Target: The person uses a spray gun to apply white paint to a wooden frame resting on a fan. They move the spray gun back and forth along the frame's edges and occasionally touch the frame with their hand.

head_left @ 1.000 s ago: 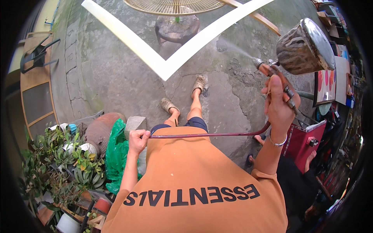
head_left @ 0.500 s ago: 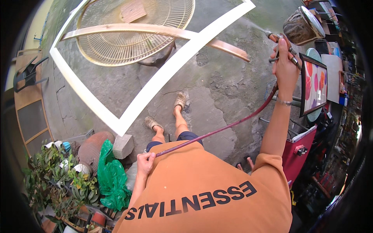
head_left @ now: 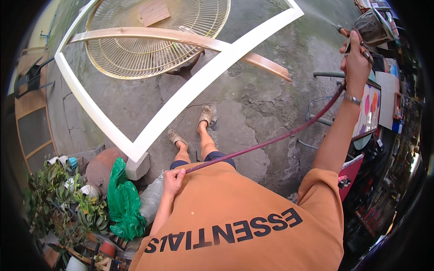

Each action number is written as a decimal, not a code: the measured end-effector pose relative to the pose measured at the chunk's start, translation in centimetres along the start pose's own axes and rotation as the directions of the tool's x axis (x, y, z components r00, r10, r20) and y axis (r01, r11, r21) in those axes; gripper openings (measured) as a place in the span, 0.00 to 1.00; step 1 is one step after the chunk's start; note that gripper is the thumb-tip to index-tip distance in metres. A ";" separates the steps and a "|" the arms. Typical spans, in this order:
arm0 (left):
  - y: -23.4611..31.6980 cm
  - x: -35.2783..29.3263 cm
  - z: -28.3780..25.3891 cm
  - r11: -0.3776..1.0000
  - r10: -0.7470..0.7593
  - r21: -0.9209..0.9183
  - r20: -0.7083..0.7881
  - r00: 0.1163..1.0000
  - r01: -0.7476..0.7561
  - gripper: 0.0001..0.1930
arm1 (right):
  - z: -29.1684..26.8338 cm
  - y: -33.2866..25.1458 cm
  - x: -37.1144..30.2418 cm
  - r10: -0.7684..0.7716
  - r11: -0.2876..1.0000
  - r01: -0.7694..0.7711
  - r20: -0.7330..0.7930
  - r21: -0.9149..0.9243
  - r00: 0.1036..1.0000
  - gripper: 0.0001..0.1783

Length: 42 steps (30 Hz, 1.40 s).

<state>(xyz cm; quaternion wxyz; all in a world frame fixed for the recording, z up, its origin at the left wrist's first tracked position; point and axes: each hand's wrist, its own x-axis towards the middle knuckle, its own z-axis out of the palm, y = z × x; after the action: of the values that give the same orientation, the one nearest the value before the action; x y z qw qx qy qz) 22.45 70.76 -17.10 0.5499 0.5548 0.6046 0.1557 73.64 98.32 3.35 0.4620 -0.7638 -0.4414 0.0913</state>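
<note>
My right hand [head_left: 356, 65], at the upper right, is closed around a spray gun [head_left: 342, 31]. A pale mist leaves its nozzle toward the upper left, near the right corner of a large white frame [head_left: 212, 74]. From the gun a dark red hose [head_left: 271, 142] runs down across my body to my left hand [head_left: 173, 181], whose fingers are wrapped round it. The white frame rests on a wooden strip [head_left: 266, 66] lying across a round wire fan guard [head_left: 122, 63]. A small wooden board [head_left: 154, 12] sits on the guard.
At the lower left are potted plants [head_left: 90, 210], a green plastic bag [head_left: 124, 203], a clay jar [head_left: 103, 169] and a concrete block [head_left: 137, 167]. To the right stand a framed picture [head_left: 368, 110], a stained bucket [head_left: 373, 27] and metal legs [head_left: 327, 74]. The concrete floor [head_left: 244, 117] is cracked.
My right hand and the spray gun have moved right and slightly upward, away from the white frame. The hose has swung along with them; my left hand still holds it.
</note>
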 end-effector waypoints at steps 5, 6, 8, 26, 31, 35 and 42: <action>-3.8 -0.6 -2.1 1.000 -0.004 0.025 -0.022 1.000 0.004 0.26 | 0.4 -5.5 -7.9 0.181 0.983 -0.179 0.201 -0.026 0.963 0.21; -5.0 -0.7 -2.5 0.999 0.014 0.038 -0.015 1.000 -0.014 0.26 | 0.3 -6.8 -9.7 0.198 0.980 -0.194 0.219 -0.041 0.955 0.21; -7.5 -1.0 -3.5 0.998 0.012 0.058 -0.004 1.000 -0.012 0.27 | 0.8 -9.9 -13.7 0.217 0.976 -0.211 0.238 -0.048 0.947 0.20; -20.1 -4.9 -11.2 0.983 -0.164 0.065 -0.128 0.978 0.173 0.26 | 1.9 -19.1 -35.7 -0.081 0.974 -0.097 0.711 0.206 0.699 0.13; -22.1 1.9 -12.3 0.908 -0.205 -0.406 -0.220 0.954 0.101 0.16 | 1.9 -19.9 -38.9 -0.100 0.953 -0.101 0.612 0.284 0.785 0.32; -13.1 12.4 -14.2 0.733 -0.144 -0.674 -0.279 0.949 -0.087 0.18 | 1.5 -19.9 -41.2 -0.078 0.951 -0.068 0.450 0.301 0.890 0.34; 1.6 24.5 -17.3 0.062 0.283 -0.935 -0.318 0.905 -0.349 0.24 | -1.3 -18.2 -42.9 -0.066 0.994 0.033 0.353 0.100 0.933 0.26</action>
<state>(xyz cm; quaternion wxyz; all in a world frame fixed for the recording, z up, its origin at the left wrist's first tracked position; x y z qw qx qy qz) 14.19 99.24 -21.86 0.7119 0.1739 0.2330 0.6393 38.15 68.23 6.90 0.4113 -0.7012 -0.5322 0.2366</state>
